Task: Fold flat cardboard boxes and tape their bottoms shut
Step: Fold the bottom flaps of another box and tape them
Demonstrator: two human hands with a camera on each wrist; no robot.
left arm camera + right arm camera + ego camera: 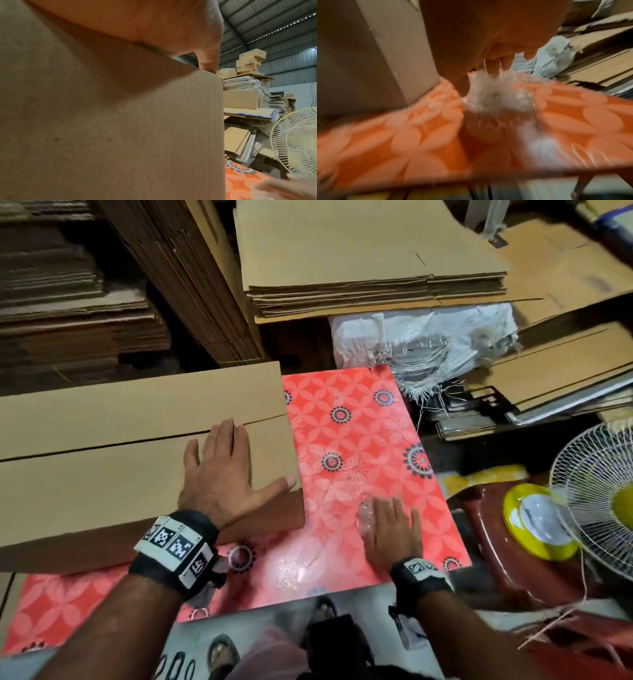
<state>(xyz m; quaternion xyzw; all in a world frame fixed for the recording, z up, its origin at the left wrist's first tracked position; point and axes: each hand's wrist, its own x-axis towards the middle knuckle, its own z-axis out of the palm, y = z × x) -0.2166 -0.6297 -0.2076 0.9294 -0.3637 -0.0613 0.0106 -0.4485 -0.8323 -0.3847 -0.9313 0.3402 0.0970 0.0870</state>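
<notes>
Box (130, 460) flaps pinned shut under my flat, spread left hand (222, 470); right hand (390, 529) fingers laid over crumpled clear tape (364, 517) on table (359, 419), grip unclear.

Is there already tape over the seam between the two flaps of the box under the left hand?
No. In the head view the seam of the cardboard box is a bare dark gap beside the left hand.

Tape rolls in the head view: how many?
1. A yellow-rimmed roll of clear tape lies on the dark red plastic stool, right of the orange patterned table. Others may be hidden among the cardboard stacks.
</notes>
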